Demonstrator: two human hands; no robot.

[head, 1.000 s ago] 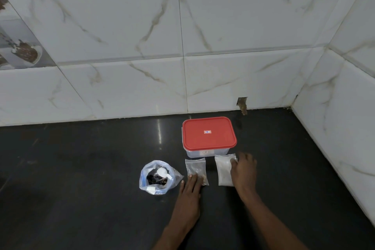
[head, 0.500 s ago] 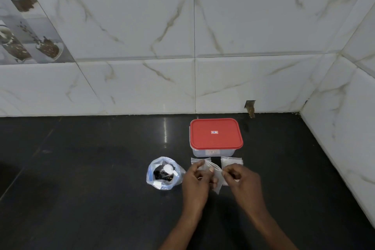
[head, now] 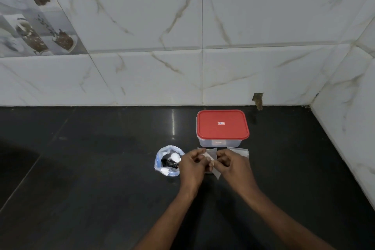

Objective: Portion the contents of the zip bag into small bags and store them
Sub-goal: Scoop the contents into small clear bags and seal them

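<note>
- Two hands are in view. The left hand [head: 191,165] and the right hand [head: 233,165] are close together, just above the desk [head: 101,168], fingers curled inward toward each other.
- Both hands pinch one clear small bag [head: 215,171] between thumb and fingertips. It hangs tilted, its long axis running from its top edge at the fingers down and to the right, and its lower corner points at the desk.
- One zip bag [head: 168,160], blue-tinted, stands on the desk just left of the left hand. Its mouth is open upward, and dark and white pieces show inside.
- Two more small bags lie flat beyond the hands: the left flat bag [head: 212,150] and the right flat bag [head: 240,152]. They lie side by side, and the knuckles partly cover both. I cannot tell whether either one is a stack.
- One clear container [head: 220,143] with a red lid [head: 222,128] sits shut just behind them, its long axis parallel to the tiled wall [head: 203,26].
</note>
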